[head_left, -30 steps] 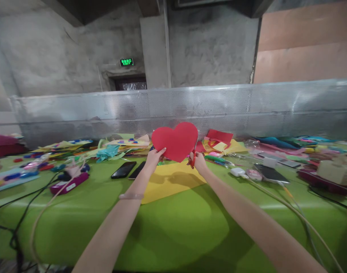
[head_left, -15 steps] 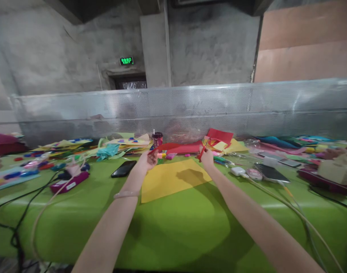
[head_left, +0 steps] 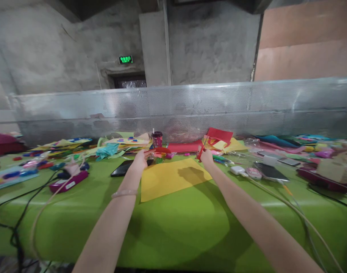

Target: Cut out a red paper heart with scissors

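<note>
My left hand (head_left: 141, 158), with a pale bracelet on the wrist, pinches a small piece of red paper (head_left: 162, 150) that sticks out to the right of its fingers. My right hand (head_left: 206, 156) is closed around the red handles of a pair of scissors (head_left: 201, 151). Their blades point up and away, apart from the paper piece; I cannot tell whether they are spread. Between and below the hands lies a yellow sheet of paper (head_left: 169, 182), shaded by the right hand. A larger red sheet (head_left: 185, 147) rests behind it.
A black phone (head_left: 122, 169) lies partly under my left forearm. A dark cup with a straw (head_left: 157, 139) stands behind. White chargers (head_left: 237, 170), cables and another phone (head_left: 271, 172) are at right. A purple power strip (head_left: 69, 182) is at left. A perforated metal screen (head_left: 190, 110) borders the table.
My left hand has shifted left with the red paper piece, away from the scissors, and now overlaps the black phone. My right hand stays almost in place with the scissors.
</note>
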Demonstrator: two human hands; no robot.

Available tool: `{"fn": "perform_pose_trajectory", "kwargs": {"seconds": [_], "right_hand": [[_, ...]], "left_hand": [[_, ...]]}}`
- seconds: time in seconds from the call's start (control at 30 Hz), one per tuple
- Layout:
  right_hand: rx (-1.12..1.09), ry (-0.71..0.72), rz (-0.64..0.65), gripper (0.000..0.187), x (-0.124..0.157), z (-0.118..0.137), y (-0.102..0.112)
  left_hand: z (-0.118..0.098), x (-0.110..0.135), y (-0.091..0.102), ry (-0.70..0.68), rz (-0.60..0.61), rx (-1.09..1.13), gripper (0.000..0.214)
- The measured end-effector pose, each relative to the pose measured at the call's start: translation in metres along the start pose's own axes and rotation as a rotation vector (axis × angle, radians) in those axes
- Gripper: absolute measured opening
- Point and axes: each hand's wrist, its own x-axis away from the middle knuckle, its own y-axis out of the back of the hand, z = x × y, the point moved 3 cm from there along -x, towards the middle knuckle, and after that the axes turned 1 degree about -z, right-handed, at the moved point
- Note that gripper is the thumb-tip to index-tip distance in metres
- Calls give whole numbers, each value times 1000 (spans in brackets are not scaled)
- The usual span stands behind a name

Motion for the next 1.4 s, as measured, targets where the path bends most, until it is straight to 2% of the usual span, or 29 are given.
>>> {"fn": "perform_pose_trajectory", "kwargs": {"seconds": [0.13, 0.23, 0.37, 0.47, 0.73, 0.87, 0.97, 1.2, 1.4], "right_hand": [[-37, -34, -25, 27, 3, 5, 3], [-58, -41, -4, 26, 7, 8, 0], [-57, -35, 67, 24, 15, 11, -6], [-32, -36, 107, 24, 20, 12, -8], [45, -83, 159, 23, 18, 7, -9], [25, -37, 119, 20, 17, 9, -8], [-2, 4, 100, 18, 16, 11, -8], [-26, 17, 126, 19, 18, 9, -12], [-47, 9, 255, 17, 30, 10, -19]], "left_hand": [[-4, 0, 6, 1, 13, -32, 21], [4, 2, 6, 30, 22, -78, 13], [18, 5, 5, 49, 25, -148, 32], [22, 7, 7, 29, 11, -188, 36], [7, 11, 4, -151, 17, -227, 32], [-6, 17, -3, -306, 46, -203, 22], [-8, 20, -7, -382, 90, -199, 19], [1, 11, -2, -415, 74, -249, 21], [1, 9, -9, -436, 165, -202, 24]]}}
